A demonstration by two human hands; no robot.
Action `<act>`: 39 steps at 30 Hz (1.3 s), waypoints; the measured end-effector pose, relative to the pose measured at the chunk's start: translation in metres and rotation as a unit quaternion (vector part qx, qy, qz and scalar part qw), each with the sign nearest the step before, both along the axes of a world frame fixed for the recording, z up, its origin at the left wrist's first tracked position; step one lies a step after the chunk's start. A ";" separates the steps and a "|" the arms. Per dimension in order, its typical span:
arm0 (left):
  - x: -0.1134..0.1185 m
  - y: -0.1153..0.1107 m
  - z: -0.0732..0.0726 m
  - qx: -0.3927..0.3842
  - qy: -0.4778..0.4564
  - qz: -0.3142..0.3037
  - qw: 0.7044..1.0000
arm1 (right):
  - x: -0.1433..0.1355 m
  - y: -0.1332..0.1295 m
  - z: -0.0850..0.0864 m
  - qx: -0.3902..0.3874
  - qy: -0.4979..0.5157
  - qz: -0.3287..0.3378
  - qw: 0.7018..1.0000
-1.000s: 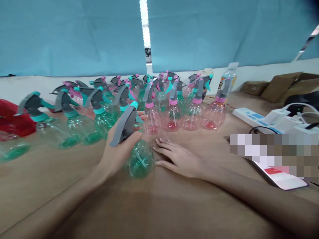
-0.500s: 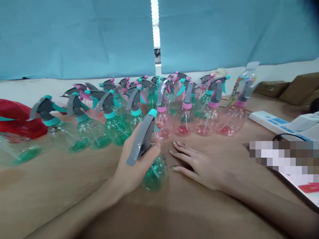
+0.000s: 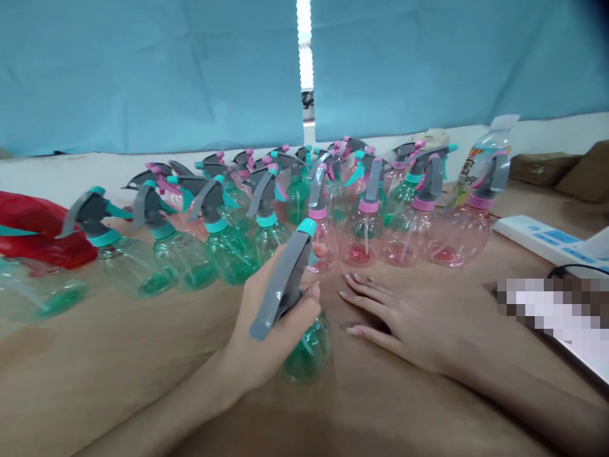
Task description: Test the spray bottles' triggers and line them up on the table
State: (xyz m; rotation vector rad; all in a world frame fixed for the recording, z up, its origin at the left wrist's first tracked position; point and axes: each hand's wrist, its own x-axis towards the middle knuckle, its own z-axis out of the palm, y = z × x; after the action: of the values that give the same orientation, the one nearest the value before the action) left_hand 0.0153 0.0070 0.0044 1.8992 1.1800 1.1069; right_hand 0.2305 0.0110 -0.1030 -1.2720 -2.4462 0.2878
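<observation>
My left hand (image 3: 271, 317) is wrapped around the neck of a green spray bottle (image 3: 307, 355) with a grey trigger head and a teal nozzle. Its clear round body shows below my fingers, and the trigger is mostly hidden by them. On the wooden table, my right hand (image 3: 392, 311) lies flat, palm down, with fingers spread and nothing in it. Just beyond my hands stands a row of spray bottles: green ones such as this green bottle (image 3: 233, 254) to the left, and pink ones such as this pink bottle (image 3: 362, 238) to the right.
More spray bottles crowd behind the front row. A red bag (image 3: 42, 231) lies at the left. At the right are a labelled drink bottle (image 3: 480, 158), a white power strip (image 3: 547, 235), brown packages (image 3: 542, 168) and a partly blurred flat device (image 3: 566, 336). A blue curtain (image 3: 190, 70) hangs behind.
The whole view has shifted slightly, so things appear a little further right. My left hand keeps its hold on the green spray bottle; my right hand still lies flat.
</observation>
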 end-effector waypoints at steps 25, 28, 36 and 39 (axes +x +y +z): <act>-0.007 -0.001 0.003 0.030 0.029 0.006 0.999 | 0.003 0.002 -0.004 -0.044 0.005 -0.011 0.999; -0.007 -0.003 0.006 -0.008 0.030 0.015 0.999 | 0.003 0.002 -0.004 -0.045 0.013 -0.007 0.999; -0.007 -0.004 0.009 -0.004 0.044 0.031 0.999 | 0.003 0.001 -0.001 -0.043 0.003 -0.008 0.999; -0.004 -0.003 0.006 -0.023 0.030 0.044 0.998 | 0.002 0.000 0.001 -0.040 -0.003 -0.014 0.999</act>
State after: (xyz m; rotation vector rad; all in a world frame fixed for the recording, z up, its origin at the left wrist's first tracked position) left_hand 0.0112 0.0040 0.0102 1.8738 1.3216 1.0663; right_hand 0.2329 0.0114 -0.1016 -1.3402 -2.4418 0.3794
